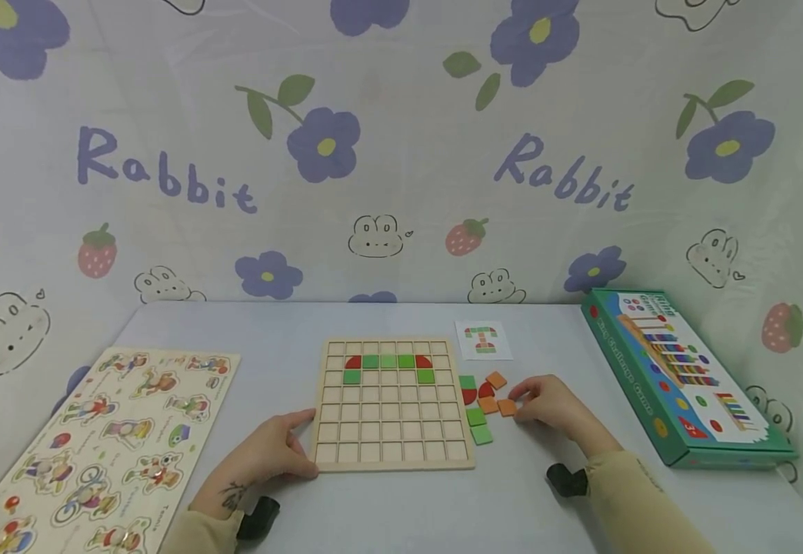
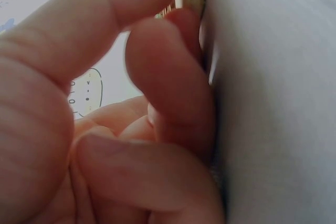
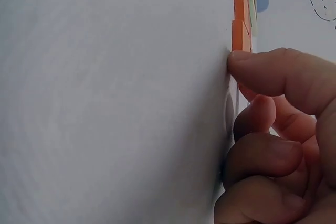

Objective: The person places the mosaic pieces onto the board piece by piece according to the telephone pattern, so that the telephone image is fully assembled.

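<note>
A square wooden grid board (image 1: 388, 413) lies flat on the table. Near its top, an arch of green squares and red quarter circles fills several cells. My left hand (image 1: 270, 450) rests at the board's lower left, index finger on the left edge and thumb at the front corner; its other fingers are folded in the left wrist view. To the right of the board, my right hand (image 1: 557, 404) pinches an orange square tile (image 1: 507, 408) at its right side between thumb and index fingertips. Other tiles lie beside it: orange (image 1: 496, 380), green (image 1: 481, 435) and red (image 1: 469, 396).
Behind the loose tiles lies a pattern card (image 1: 505, 342) with a red and green figure. A green game box (image 1: 692, 377) stands at the right. On the left is a wooden picture puzzle board (image 1: 107, 438). A printed cloth (image 1: 401, 154) hangs behind the table.
</note>
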`<control>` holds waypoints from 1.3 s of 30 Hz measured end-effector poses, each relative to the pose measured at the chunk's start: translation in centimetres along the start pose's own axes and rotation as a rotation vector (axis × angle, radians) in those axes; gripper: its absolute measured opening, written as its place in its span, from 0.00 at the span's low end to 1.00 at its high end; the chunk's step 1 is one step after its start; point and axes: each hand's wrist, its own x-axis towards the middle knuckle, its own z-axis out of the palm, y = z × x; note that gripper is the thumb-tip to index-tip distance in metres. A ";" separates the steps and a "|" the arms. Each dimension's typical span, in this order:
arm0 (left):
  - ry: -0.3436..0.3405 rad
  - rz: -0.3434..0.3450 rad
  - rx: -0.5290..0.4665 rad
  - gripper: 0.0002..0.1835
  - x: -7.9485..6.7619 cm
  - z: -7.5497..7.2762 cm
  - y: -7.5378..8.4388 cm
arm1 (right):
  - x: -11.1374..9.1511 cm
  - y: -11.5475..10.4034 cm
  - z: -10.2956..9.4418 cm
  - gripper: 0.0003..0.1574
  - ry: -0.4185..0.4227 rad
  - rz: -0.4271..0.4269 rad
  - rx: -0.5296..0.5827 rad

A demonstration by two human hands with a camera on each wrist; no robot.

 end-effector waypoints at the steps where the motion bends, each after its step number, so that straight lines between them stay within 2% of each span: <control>1: 0.000 0.000 0.000 0.49 0.0 0.0 0.0 | 0.0 0.0 0.0 0.19 0.000 -0.001 0.001; 5: -0.004 0.002 -0.003 0.49 0.0 0.0 0.0 | 0.1 0.0 -0.3 0.19 0.008 -0.010 0.026; 10: -0.005 0.011 0.000 0.49 0.1 0.0 -0.1 | 0.4 -1.0 -0.2 0.21 0.045 -0.035 0.112; 19: -0.017 0.024 -0.004 0.50 0.1 0.0 -0.2 | 0.9 -6.6 2.9 0.19 0.105 -0.085 0.304; 25: -0.026 0.045 -0.003 0.51 0.0 0.0 -0.2 | 1.6 -9.8 5.1 0.17 0.081 -0.189 0.326; 29: -0.024 0.050 -0.008 0.51 0.1 0.0 -0.2 | 1.9 -11.3 6.2 0.16 0.054 -0.213 0.349; 34: -0.023 0.057 -0.011 0.50 0.1 0.0 -0.2 | 2.6 -12.6 7.6 0.16 0.035 -0.236 0.306; 39: -0.011 0.052 -0.015 0.50 0.2 0.0 -0.4 | 3.0 -13.3 8.9 0.16 0.027 -0.253 0.213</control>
